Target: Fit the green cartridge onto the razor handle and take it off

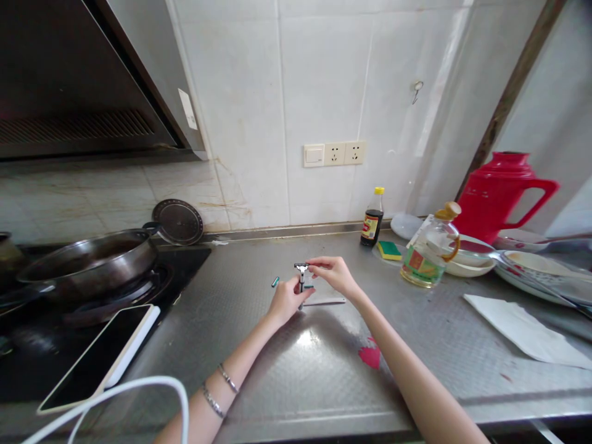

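Note:
Over the middle of the metal counter [222, 345], my left hand [285, 300] is closed around the handle of a razor [301, 271], which stands upright with its head at the top. My right hand [337, 275] pinches the right end of the razor's head between its fingertips. A small green-and-black piece [275, 282], which looks like a razor cartridge, lies left of my left hand. Another small green piece [308, 286] shows by my left fingertips; whether it is held there I cannot tell. Just behind my left hand, a thin flat strip [326, 301] rests on the counter.
On the left, a steel pan [92, 262] sits on the black stove, with a phone [102, 357] and white cable [157, 381] nearer. To the right are a soy sauce bottle [371, 221], a sponge [389, 250], an oil bottle [425, 259], a red thermos [493, 197], dishes and a white cloth [527, 330].

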A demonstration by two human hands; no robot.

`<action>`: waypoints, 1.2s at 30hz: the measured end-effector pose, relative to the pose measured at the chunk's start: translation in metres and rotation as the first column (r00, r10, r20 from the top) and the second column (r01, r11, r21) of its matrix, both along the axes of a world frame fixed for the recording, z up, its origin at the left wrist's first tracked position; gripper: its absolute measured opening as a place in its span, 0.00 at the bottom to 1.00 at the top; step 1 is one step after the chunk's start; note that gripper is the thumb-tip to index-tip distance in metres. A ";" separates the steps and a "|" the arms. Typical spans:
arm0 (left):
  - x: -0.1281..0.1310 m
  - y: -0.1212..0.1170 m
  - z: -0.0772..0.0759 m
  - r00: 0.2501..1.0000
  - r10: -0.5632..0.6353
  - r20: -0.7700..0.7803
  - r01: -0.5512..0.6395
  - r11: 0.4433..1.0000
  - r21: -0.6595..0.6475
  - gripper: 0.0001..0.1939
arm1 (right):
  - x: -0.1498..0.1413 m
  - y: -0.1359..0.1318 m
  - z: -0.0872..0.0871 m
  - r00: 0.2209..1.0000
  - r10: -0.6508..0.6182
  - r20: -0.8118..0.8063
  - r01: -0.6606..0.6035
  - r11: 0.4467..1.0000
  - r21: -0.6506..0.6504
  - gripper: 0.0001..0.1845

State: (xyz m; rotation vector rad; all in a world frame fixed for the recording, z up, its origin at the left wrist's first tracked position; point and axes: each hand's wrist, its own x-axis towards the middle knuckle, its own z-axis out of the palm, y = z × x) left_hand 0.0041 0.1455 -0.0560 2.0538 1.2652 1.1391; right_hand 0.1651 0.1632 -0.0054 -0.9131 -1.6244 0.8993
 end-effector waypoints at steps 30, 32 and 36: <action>0.000 -0.003 0.004 1.000 -0.012 0.029 0.013 0.999 -0.035 0.16 | 0.003 0.000 0.000 0.999 0.026 0.032 -0.028 0.999 0.045 0.11; 0.000 -0.003 0.004 0.999 -0.014 0.030 0.015 0.999 -0.038 0.16 | 0.003 -0.001 0.002 0.999 0.023 0.034 -0.025 0.999 0.046 0.11; 0.000 -0.003 0.002 0.999 -0.007 0.036 0.008 1.000 -0.030 0.16 | 0.003 -0.002 0.002 0.999 0.033 0.031 -0.035 0.998 0.059 0.10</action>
